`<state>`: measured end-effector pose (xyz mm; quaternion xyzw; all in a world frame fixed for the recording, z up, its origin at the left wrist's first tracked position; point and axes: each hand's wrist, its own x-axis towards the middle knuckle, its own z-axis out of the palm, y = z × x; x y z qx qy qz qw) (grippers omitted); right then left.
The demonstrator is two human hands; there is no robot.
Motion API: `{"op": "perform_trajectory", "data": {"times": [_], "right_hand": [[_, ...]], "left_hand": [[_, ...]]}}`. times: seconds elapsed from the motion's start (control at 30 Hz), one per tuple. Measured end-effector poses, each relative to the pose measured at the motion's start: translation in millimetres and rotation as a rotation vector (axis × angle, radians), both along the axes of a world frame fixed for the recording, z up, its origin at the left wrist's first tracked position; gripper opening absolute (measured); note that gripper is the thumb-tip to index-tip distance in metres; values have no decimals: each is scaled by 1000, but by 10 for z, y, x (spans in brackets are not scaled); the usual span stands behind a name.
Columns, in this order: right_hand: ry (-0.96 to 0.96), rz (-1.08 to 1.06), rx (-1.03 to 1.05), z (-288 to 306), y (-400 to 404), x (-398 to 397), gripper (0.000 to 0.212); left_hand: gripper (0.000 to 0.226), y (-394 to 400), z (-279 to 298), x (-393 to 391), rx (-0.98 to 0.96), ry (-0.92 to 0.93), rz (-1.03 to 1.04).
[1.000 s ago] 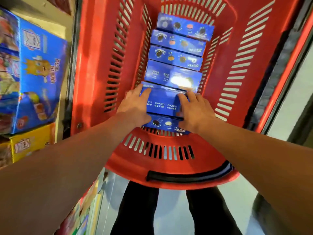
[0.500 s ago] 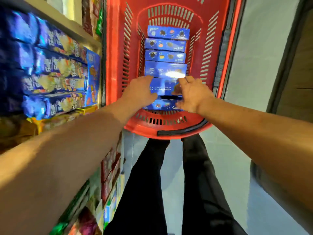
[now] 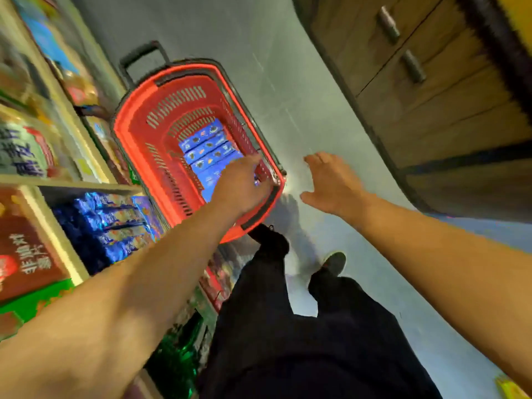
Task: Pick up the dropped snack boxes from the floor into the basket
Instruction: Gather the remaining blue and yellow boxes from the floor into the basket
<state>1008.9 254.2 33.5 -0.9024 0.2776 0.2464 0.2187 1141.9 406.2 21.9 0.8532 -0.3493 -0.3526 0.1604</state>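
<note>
Left hand (image 3: 241, 188): reached over the near rim of the basket, fingers bent down inside it above the nearest boxes; motion blur hid whether they pinched anything, so its hold could not be told.
Right hand (image 3: 331, 184): outside the basket, just to its right, over the floor; fingers spread and relaxed, thumb out, holding nothing.
Boxes (image 3: 207, 151): blue snack boxes lay in a row along the bottom of the basket, printed faces up, each touching the next; the nearest ones were partly hidden by the left hand.
Basket (image 3: 138, 139): red, slotted walls, stood on the floor with a black handle raised at its far end and a black grip strip on its near rim.
Floor (image 3: 302, 90): grey, smooth, stretched right of the basket.
Shelf (image 3: 66, 180): left of the basket, stocked with blurred packets, blue foil packs nearest it.
Cabinet (image 3: 437, 90): dark wood with two bar handles, well right of the basket, across the floor.
Legs (image 3: 288, 326): dark trousers, nearer than the basket, one shoe just at its near rim.
</note>
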Motion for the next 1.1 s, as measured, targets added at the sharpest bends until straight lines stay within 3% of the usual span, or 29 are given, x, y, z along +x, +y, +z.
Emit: {"op": "perform_trajectory", "data": {"times": [0.1,0.37,0.67,0.93,1.1], "right_hand": [[-3,-125,-36,266,-100,-579,77],[-86,-433,-132,745,-160,-2388,79],[-50,-821,-254,1164,36,-4976,77],[-25,-1194,-236,1184,120,-6629,77],[44,-1375,-207,1026,46,-7423,79]], "left_hand": [[66,-296,286,-298,-14,-46,-142],[73,-886,767,-1749,-108,-145,-512],[70,-1480,1219,-3993,-218,-293,-861],[70,-2188,1409,-5832,-262,-280,-1214],[70,-2712,1241,-6824,-253,-232,-1374]]}}
